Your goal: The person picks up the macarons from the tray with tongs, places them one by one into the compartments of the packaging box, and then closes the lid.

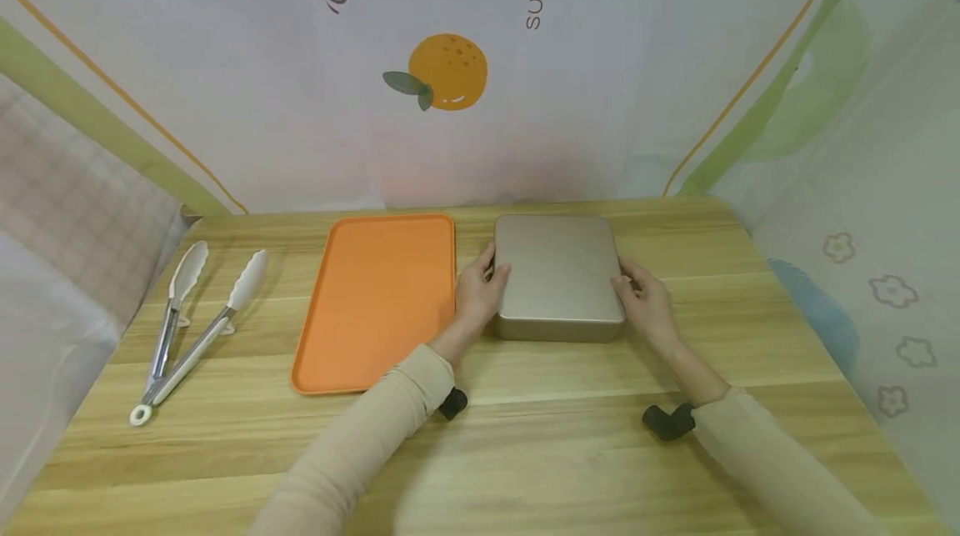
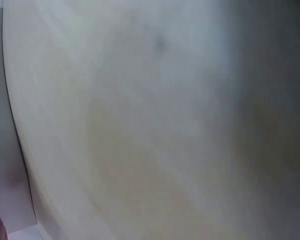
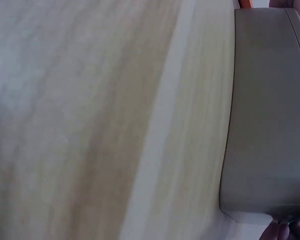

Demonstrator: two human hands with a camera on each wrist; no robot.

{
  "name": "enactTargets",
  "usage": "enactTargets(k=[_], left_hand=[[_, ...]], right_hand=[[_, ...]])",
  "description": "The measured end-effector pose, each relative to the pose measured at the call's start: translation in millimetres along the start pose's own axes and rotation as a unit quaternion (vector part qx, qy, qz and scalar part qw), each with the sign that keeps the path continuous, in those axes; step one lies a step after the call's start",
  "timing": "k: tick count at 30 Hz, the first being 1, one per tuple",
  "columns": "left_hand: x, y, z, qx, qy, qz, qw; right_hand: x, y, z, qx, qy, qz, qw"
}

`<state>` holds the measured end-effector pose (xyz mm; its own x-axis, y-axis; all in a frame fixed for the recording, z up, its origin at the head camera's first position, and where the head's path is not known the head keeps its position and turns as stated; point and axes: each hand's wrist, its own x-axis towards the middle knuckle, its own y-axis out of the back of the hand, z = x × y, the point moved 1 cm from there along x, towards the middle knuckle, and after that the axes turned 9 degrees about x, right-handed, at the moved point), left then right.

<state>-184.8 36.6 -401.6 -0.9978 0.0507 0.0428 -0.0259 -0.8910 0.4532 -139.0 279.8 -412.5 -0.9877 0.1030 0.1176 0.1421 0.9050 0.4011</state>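
A square, champagne-coloured metal box (image 1: 557,269) sits on the wooden table, its flat top facing up. At its left side, my left hand (image 1: 477,290) grips the edge, thumb near the top and fingers along the wall. My right hand (image 1: 648,303) holds the opposite side, with its thumb at the upper edge. The right wrist view shows the box's front wall (image 3: 267,115), a thin seam near its top, and right fingertips (image 3: 282,231) at one corner. Only a sliver of the box (image 2: 10,150) appears in the left wrist view. The fingers' far parts are hidden.
An orange rectangular tray (image 1: 378,303) lies just left of the box, partly under my left forearm. Farther left, white-tipped tongs (image 1: 187,344) lie spread apart. A printed curtain (image 1: 525,119) hangs behind the wooden table (image 1: 555,453).
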Motion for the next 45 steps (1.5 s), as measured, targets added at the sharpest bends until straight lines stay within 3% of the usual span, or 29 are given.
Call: enactTargets(k=[9,22,29,36,41,45], left_hand=[[-2.9,-3.9,-1.2,-0.008,0.021,0.014,0.9997],[-4.1,-4.9,0.7,0.003,0.025,0.031,0.9992],[-2.8,-3.9,-0.8,-0.014,0.03,0.023,0.9992],[7.8,-3.9,-2.1,-0.044,0.065,0.019,0.9968],[19.0,-3.3,3.0,-0.02,0.074,0.004,0.997],[26.1,-4.5,6.7,0.015,0.07,0.014,0.9973]], right_hand=[[-0.8,-1.6,0.0,0.034,-0.034,-0.018,0.9987],[-1.9,-1.6,-2.1,0.02,-0.03,-0.004,0.9993],[-1.8,-0.5,0.2,0.059,-0.071,-0.007,0.9957],[4.0,2.1,2.6,0.09,-0.105,-0.01,0.9904],[13.3,3.6,2.5,0.089,-0.111,-0.007,0.9898],[21.6,3.3,0.4,0.094,-0.123,-0.011,0.9879]])
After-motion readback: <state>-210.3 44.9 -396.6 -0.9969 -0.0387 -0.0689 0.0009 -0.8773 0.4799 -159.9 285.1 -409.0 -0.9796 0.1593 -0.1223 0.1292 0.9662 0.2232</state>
